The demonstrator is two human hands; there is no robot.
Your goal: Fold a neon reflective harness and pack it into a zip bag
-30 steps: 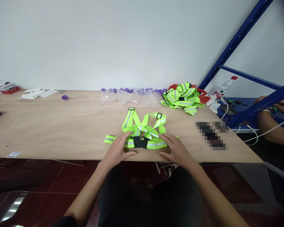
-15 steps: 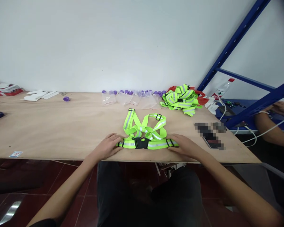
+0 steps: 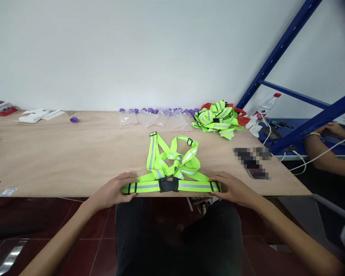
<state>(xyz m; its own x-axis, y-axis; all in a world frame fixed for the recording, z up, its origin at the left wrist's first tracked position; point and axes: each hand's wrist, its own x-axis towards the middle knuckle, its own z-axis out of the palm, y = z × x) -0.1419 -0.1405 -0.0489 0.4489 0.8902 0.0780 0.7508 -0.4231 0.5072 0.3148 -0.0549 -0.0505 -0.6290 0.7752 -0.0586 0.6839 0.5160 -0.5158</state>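
A neon-green reflective harness (image 3: 152, 153) lies at the front edge of the wooden table (image 3: 74, 153), its waist strap stretched straight along that edge. A black buckle (image 3: 168, 184) joins the strap in the middle. My left hand (image 3: 115, 189) pinches the strap's left end beside a black slider. At the right end, my right hand (image 3: 228, 186) grips the strap near another slider. The shoulder straps lie loosely looped behind the buckle, with black adjusters at their tops.
Behind stand small clear bags (image 3: 175, 120) with purple pieces and a pile of green straps (image 3: 218, 119). A partly pixelated phone (image 3: 257, 173) is at right, near a blue metal frame (image 3: 284, 46) and a bottle (image 3: 268, 105). Another person's arms (image 3: 322, 151) show far right.
Both hands have come closer to me and moved apart, drawing the waist strap to the table's front edge and pulling it straighter. The shoulder straps have shifted and spread a little.
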